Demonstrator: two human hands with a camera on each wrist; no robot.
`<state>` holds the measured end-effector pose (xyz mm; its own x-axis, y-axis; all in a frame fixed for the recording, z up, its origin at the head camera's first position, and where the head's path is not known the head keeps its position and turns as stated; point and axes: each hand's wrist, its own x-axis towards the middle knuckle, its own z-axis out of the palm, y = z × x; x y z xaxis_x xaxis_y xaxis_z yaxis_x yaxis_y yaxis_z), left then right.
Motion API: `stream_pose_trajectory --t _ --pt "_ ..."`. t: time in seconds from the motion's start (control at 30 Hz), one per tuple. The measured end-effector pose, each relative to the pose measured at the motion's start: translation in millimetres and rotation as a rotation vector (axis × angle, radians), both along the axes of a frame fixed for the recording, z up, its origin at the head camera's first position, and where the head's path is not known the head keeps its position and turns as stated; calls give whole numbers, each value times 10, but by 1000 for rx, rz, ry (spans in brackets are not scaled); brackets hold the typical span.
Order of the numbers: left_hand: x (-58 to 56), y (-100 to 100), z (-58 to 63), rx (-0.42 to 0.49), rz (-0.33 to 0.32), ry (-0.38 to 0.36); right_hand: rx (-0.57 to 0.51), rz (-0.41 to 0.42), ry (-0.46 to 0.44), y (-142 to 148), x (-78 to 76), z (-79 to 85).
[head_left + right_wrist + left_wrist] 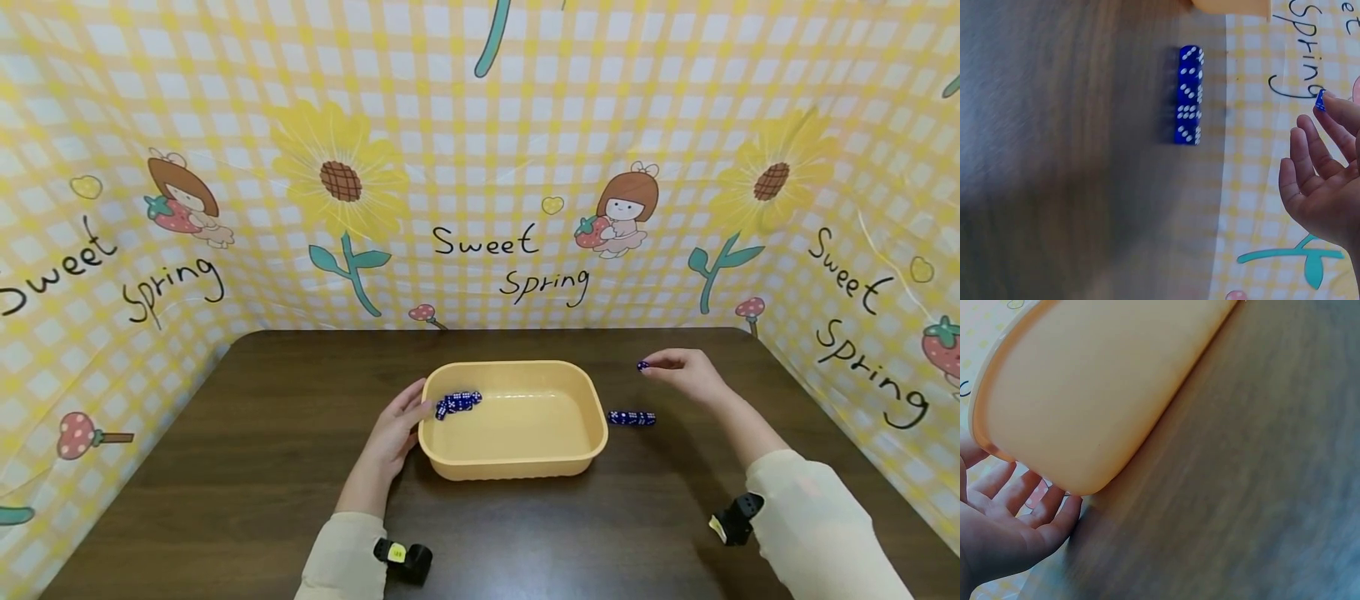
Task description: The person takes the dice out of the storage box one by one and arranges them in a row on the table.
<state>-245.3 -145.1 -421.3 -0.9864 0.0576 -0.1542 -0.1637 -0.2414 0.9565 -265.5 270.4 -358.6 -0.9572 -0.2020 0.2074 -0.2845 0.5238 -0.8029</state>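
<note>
My left hand (pixel 397 429) holds the left end of a yellow plastic tub (pixel 517 471), thumb at the rim and fingers against the outer wall. The left wrist view shows those fingers (pixel 1054 519) touching the tub's wall (pixel 1085 412). Inside the tub, by its left end, several blue dice (pixel 459 403) with white dots lie bunched together. Raised above the table to the right, my right hand (pixel 688 375) pinches one blue die (pixel 1320 100) between thumb and index finger. Below that hand, several blue dice (pixel 1189 97) stand in a straight row on the table.
The dark wooden table (pixel 247 467) lies under everything. A yellow checked cloth (pixel 480 167) with printed flowers hangs behind and at both sides. The dice row sits close to the tub's right end. Each sleeve carries a black wrist camera (pixel 737 518).
</note>
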Motion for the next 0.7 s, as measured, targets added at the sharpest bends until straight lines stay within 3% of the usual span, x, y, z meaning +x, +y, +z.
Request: stream_pose_trajectory --t 0.7 --pt "8 2 5 -3 -3 -3 -37 -93 -178 293 195 -426"
